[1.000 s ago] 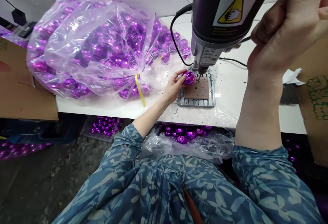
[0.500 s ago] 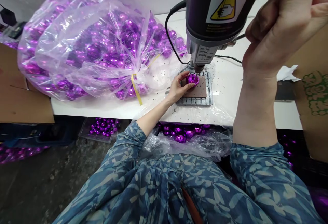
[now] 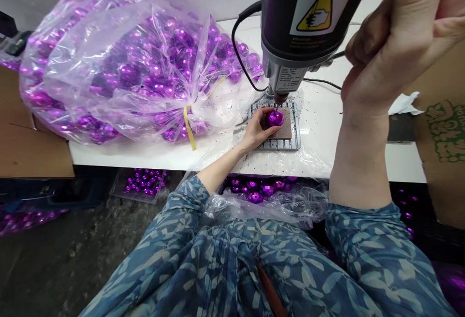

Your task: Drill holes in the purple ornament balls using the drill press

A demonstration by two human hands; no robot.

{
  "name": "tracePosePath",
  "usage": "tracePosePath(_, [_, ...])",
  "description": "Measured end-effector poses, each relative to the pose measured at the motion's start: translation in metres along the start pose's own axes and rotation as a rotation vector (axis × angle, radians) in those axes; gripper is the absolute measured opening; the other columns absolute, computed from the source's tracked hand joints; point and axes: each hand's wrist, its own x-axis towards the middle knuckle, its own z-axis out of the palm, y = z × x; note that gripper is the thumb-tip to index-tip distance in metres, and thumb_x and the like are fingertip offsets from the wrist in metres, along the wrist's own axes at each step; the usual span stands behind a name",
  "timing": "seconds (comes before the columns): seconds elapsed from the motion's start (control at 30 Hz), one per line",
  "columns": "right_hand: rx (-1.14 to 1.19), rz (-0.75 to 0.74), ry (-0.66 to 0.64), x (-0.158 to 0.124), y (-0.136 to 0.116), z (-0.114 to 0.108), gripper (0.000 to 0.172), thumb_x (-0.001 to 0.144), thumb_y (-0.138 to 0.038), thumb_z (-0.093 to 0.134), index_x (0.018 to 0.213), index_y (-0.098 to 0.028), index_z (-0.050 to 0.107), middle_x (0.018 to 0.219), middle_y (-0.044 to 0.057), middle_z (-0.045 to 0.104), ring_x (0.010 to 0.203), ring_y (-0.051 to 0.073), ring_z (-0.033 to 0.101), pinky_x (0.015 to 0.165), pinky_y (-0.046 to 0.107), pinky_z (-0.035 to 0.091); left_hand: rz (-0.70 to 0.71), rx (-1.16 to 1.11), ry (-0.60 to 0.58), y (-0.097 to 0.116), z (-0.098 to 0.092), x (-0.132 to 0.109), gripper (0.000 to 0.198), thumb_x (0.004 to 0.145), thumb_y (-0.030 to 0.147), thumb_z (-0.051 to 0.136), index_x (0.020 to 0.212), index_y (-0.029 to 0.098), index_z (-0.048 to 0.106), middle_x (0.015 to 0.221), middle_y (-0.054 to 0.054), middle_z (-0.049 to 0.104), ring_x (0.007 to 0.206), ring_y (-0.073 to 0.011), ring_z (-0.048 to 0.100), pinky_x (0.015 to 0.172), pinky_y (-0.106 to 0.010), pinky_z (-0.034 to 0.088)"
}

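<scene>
My left hand (image 3: 257, 130) grips a shiny purple ball (image 3: 276, 118) between thumb and fingers. The ball rests on a brown board (image 3: 285, 130) on the grey slotted base (image 3: 296, 138) of a drill press. Directly above it, the bit and chuck (image 3: 280, 98) reach down to the top of the ball. The black drill body (image 3: 308, 41) bears a yellow warning label. At the upper right my right hand (image 3: 399, 31) is closed beside the drill; what its fingers hold is hidden.
A big clear bag (image 3: 119, 70) of purple balls, tied with yellow ribbon, lies at the left. Cardboard boxes (image 3: 32, 128) flank the white table (image 3: 145, 157). More purple balls (image 3: 256, 196) lie in plastic below the front edge. A black cable (image 3: 235, 41) loops beside the drill.
The purple ball has turned in my left hand and shifted slightly towards me, under the bit. My right hand has come slightly lower, and the view has shifted a little.
</scene>
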Motion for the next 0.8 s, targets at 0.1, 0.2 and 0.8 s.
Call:
tracePosePath(0.1, [0.068, -0.018, -0.050, -0.007, -0.006, -0.008, 0.041, 0.088, -0.056, 0.059, 0.080, -0.016, 0.062, 0.056, -0.007, 0.025, 0.042, -0.002, 0.032, 0.046, 0.021, 0.013, -0.033, -0.040, 0.000, 0.001, 0.001, -0.001, 0.064, 0.090, 0.043, 0.092, 0.142, 0.023, 0.061, 0.143, -0.013, 0.068, 0.136, -0.0297, 0.068, 0.123, -0.053, 0.054])
tracePosePath(0.2, [0.160, -0.037, -0.078, -0.015, -0.009, -0.019, 0.031, 0.094, -0.043, 0.067, 0.081, -0.015, 0.067, 0.065, -0.007, 0.052, 0.044, -0.005, 0.038, 0.048, 0.018, 0.015, -0.036, -0.054, -0.001, 0.003, 0.000, -0.002, 0.064, 0.090, 0.043, 0.091, 0.142, 0.023, 0.060, 0.142, -0.014, 0.070, 0.135, -0.0299, 0.070, 0.123, -0.054, 0.054])
tracePosePath(0.8, [0.058, -0.259, -0.006, -0.049, 0.028, -0.046, 0.037, 0.106, -0.055, 0.057, 0.089, -0.022, 0.058, 0.055, -0.008, 0.021, 0.038, -0.001, 0.023, 0.046, 0.020, 0.022, 0.003, -0.050, -0.013, 0.000, -0.001, -0.004, 0.066, 0.091, 0.059, 0.088, 0.141, 0.026, 0.059, 0.141, -0.012, 0.070, 0.134, -0.0312, 0.070, 0.120, -0.053, 0.056])
